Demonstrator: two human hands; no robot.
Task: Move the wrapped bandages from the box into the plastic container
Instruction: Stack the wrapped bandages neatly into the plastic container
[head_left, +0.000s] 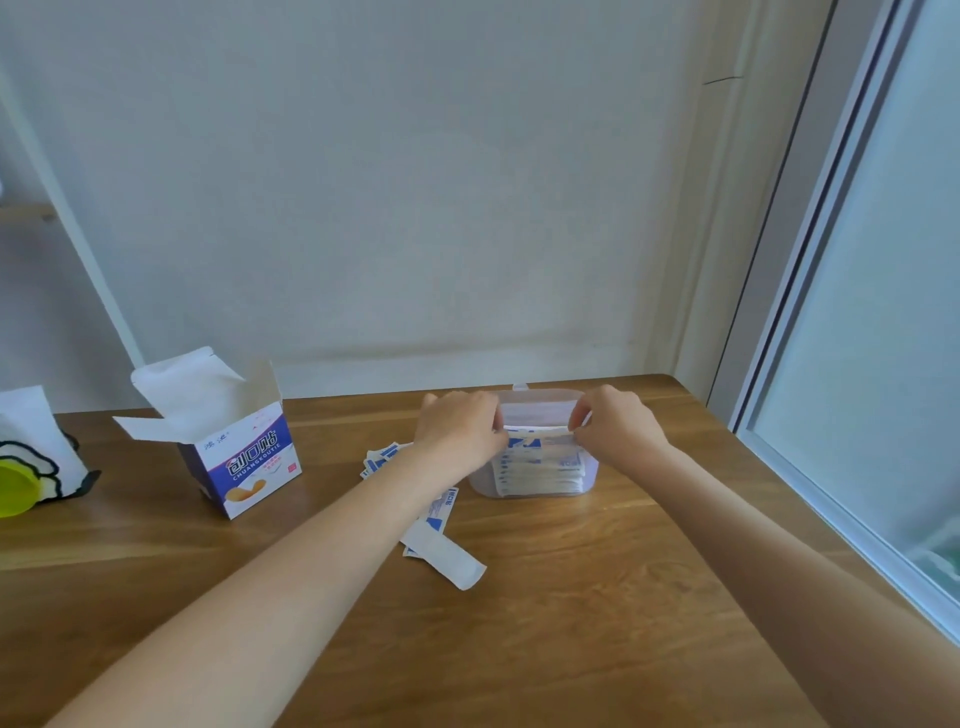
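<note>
**Both hands at the container rim**

While pinching a wrapped bandage (537, 430) by its two ends, left hand (460, 428) on one end and right hand (615, 423) on the other, holding it level across the mouth of the plastic container (535, 488). Fingers of each grip curled tight round the strip's ends, nothing else in either. Directly beneath the grips, inside the clear container, a stack of wrapped bandages (537, 473) standing on edge, white with blue print, visible through the front wall. Container itself sitting on the wooden worktop (597, 597), with its lid tab just beyond the hands, toward the wall.

Below and left of the left grip, partly hidden under the left forearm, loose bandages (441, 551) scattered flat on the worktop; one plain white strip lying nearest the viewer, others fanned out just left of the left wrist. Well off to the left of both grips, the bandage box (244, 462), blue and white, standing with top flaps open and white paper showing inside. Farther left still, at the worktop's edge, a white holder with a black-outlined shape and something yellow-green (15, 488). To the right of the right grip, a window frame (810, 415) running alongside the worktop.
</note>
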